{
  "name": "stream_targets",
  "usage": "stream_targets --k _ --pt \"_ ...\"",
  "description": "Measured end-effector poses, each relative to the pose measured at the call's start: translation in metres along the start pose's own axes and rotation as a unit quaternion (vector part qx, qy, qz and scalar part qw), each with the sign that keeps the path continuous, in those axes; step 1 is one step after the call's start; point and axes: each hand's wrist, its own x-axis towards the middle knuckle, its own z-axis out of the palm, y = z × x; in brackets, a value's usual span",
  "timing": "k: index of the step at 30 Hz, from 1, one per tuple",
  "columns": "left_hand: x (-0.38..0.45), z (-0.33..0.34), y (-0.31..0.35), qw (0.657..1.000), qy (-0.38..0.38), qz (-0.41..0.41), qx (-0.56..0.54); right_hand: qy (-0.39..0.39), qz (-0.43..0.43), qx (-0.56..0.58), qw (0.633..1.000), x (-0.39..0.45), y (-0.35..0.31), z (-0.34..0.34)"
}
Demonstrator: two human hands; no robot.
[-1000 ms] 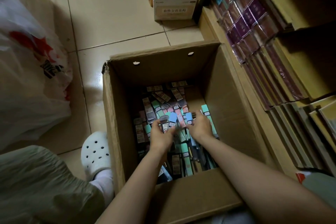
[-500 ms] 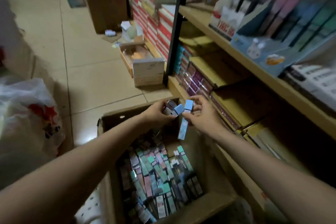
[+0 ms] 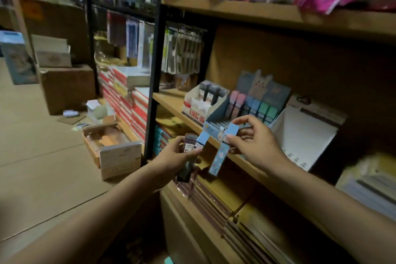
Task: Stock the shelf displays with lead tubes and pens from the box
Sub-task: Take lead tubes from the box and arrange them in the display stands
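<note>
Head view: my right hand point(image 3: 255, 143) pinches a light, stiff blue lead tube point(image 3: 222, 150) by its cap; my left hand point(image 3: 175, 156), at nine o'clock, grips two more tubes point(image 3: 192, 146).

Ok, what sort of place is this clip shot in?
Most likely a stationery shop or its stockroom: wooden shelves with a tiered display of pastel lead tubes, packaged pens on hooks, and cartons on the floor.

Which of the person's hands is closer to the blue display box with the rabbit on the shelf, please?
Right. The right hand holds a blue tube just in front of the display box, while the left hand sits further left, below the shelf edge, gripping more tubes.
</note>
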Motion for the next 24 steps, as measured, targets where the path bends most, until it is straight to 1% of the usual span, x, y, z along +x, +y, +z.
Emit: stream_targets --k 4,8,11,14,16,20,24 --pt "0.019 -0.009 0.023 0.999 -0.012 0.039 -0.031 0.049 -0.036 -0.013 0.998 0.039 -0.038 -0.037" --pt "0.037 -0.024 0.038 0.996 0.005 0.046 -0.079 0.091 -0.090 -0.117 0.985 0.084 -0.065 -0.052" --pt "0.050 -0.032 0.043 0.994 0.016 0.042 -0.098 0.107 -0.100 -0.154 0.977 0.111 -0.073 -0.053" --pt "0.060 -0.031 0.040 0.995 0.006 0.027 -0.091 0.118 -0.077 -0.177 0.974 0.123 -0.064 -0.054" --pt "0.066 -0.022 0.035 0.996 -0.002 0.027 -0.084 0.119 -0.055 -0.216 0.968 0.125 -0.050 -0.057" --pt "0.073 -0.001 0.030 0.996 -0.023 0.019 -0.081 0.114 -0.044 -0.334 0.935 0.124 -0.024 -0.066" --pt "0.079 0.010 0.026 0.996 -0.035 0.010 -0.084 0.124 -0.047 -0.376 0.917 0.130 -0.008 -0.069"
